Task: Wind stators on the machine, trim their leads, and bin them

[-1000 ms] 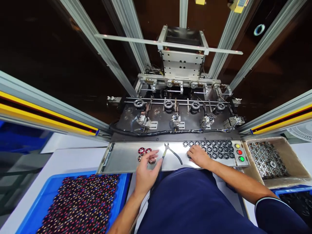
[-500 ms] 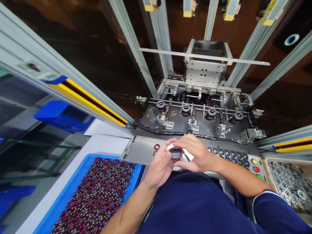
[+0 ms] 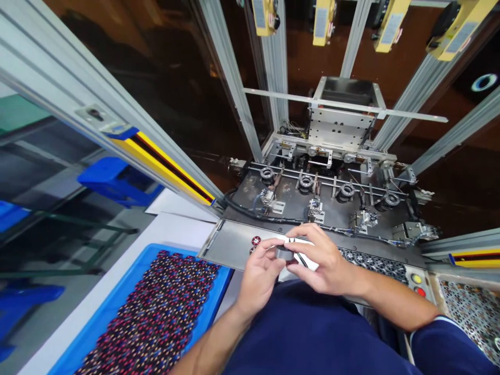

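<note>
Dark panels and silver posts, pretty industrial lol
Brownish dark panels [image 3: 156,83] stand behind the metal posts [image 3: 230,78], with a bright ring of light [image 3: 474,85] up top right. Over left: grey floor [image 3: 74,247], a blue plastic stool [image 3: 97,174], plus a white worktop [image 3: 182,228].

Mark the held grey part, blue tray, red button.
Grey part [image 3: 284,254]: head view, its side.
Blue tray [image 3: 107,307]: head view, left wall.
Red button [image 3: 419,291]: head view, its face.

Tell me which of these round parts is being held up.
The grey-sided round part between the left hand and right hand; it alone is held, while others lie on the steel ledge or in the blue tray.
</note>
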Demonstrator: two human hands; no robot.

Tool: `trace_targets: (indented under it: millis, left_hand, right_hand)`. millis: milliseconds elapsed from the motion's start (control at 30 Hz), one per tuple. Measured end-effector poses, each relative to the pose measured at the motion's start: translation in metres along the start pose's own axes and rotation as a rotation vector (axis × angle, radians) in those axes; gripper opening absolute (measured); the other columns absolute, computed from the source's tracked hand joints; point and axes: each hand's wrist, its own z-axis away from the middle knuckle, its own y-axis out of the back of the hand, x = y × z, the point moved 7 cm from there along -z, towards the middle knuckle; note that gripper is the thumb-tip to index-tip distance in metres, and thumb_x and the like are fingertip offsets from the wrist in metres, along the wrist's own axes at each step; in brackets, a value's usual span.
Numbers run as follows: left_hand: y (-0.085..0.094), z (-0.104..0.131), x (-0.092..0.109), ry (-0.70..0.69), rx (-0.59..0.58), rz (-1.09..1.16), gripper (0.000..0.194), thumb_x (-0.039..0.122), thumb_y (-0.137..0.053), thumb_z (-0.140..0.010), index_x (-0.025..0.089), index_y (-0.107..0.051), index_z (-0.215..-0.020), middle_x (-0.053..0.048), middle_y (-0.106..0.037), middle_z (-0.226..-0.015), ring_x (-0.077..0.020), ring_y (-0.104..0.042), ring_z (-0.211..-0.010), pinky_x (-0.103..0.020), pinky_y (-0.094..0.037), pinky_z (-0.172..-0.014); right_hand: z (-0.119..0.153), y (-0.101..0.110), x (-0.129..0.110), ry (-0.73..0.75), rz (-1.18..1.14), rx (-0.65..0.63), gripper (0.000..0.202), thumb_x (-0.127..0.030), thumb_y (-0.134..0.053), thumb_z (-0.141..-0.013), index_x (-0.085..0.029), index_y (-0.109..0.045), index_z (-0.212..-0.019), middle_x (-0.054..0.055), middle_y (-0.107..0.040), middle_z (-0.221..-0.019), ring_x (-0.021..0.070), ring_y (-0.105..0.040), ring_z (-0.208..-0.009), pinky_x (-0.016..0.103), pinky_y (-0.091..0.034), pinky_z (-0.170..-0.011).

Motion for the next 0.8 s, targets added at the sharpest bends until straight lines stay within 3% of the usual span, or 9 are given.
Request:
trace_targets:
  millis: [100, 267, 467, 567, 633, 667, 800]
  left_hand:
    - [0.002, -0.001, 0.006, -0.065, -0.078, -0.123, 0.038, 0.041, -0.087, -0.075, 0.018, -0.074, -0.104, -0.007, -0.076, -0.094, -0.0175, -0.072, -0.081, -0.026, -0.060, -0.073]
    - [0.005, 0.001, 0.002, -0.033, -0.231, -0.148, 0.038, 0.038, -0.086, -0.077, 0.019, -0.077, -0.110, -0.010, -0.080, -0.097, -0.0216, -0.076, -0.089, -0.027, -0.060, -0.077]
    - [0.013, -0.001, -0.001, -0.008, -0.324, -0.192, 0.038, 0.037, -0.088, -0.074, 0.024, -0.080, -0.110, -0.008, -0.081, -0.097, -0.0190, -0.076, -0.086, -0.023, -0.059, -0.076]
    - [0.025, -0.001, -0.005, -0.015, -0.314, -0.264, 0.040, 0.042, -0.086, -0.076, 0.024, -0.079, -0.110, -0.009, -0.080, -0.097, -0.0205, -0.076, -0.086, -0.025, -0.060, -0.077]
    - [0.046, -0.002, -0.013, -0.034, -0.238, -0.369, 0.043, 0.044, -0.081, -0.081, 0.022, -0.076, -0.118, -0.011, -0.080, -0.103, -0.0228, -0.076, -0.091, -0.029, -0.060, -0.082]
    - [0.063, -0.005, -0.018, -0.057, -0.147, -0.445, 0.045, 0.045, -0.077, -0.085, 0.022, -0.073, -0.123, -0.012, -0.079, -0.109, -0.0242, -0.075, -0.096, -0.033, -0.060, -0.087]
    - [0.152, -0.013, -0.048, -0.187, 0.433, -0.724, 0.048, 0.046, -0.057, -0.097, 0.017, -0.057, -0.136, -0.018, -0.071, -0.127, -0.0285, -0.070, -0.114, -0.047, -0.054, -0.103]
  right_hand:
    - [-0.004, 0.003, 0.011, -0.179, -0.196, -0.227, 0.021, -0.019, -0.060, -0.098, -0.015, -0.072, -0.114, 0.020, -0.058, -0.143, 0.0242, -0.059, -0.129, 0.044, -0.052, -0.106]
    - [-0.010, -0.002, 0.026, -0.371, -0.566, -0.482, 0.018, -0.027, -0.064, -0.097, -0.015, -0.078, -0.099, 0.016, -0.056, -0.149, 0.0235, -0.057, -0.135, 0.041, -0.046, -0.113]
    - [-0.014, -0.022, 0.025, -0.369, -0.696, -0.728, 0.021, -0.024, -0.059, -0.099, -0.011, -0.075, -0.099, 0.021, -0.051, -0.153, 0.0239, -0.043, -0.148, 0.040, -0.035, -0.121]
    - [-0.017, -0.031, 0.030, -0.343, -0.723, -0.762, 0.022, -0.025, -0.058, -0.100, -0.009, -0.073, -0.095, 0.025, -0.048, -0.154, 0.0248, -0.043, -0.148, 0.039, -0.035, -0.121]
    - [-0.024, -0.037, 0.043, -0.340, -0.722, -0.765, 0.025, -0.028, -0.057, -0.101, -0.009, -0.072, -0.095, 0.025, -0.050, -0.152, 0.0248, -0.044, -0.147, 0.039, -0.036, -0.120]
    - [-0.030, -0.039, 0.053, -0.341, -0.705, -0.761, 0.027, -0.030, -0.056, -0.102, -0.009, -0.072, -0.096, 0.025, -0.050, -0.151, 0.0243, -0.046, -0.146, 0.039, -0.037, -0.120]
    - [-0.076, -0.054, 0.130, -0.331, -0.374, -0.733, 0.028, -0.031, -0.053, -0.104, -0.011, -0.074, -0.102, 0.018, -0.048, -0.155, 0.0206, -0.048, -0.144, 0.037, -0.037, -0.120]
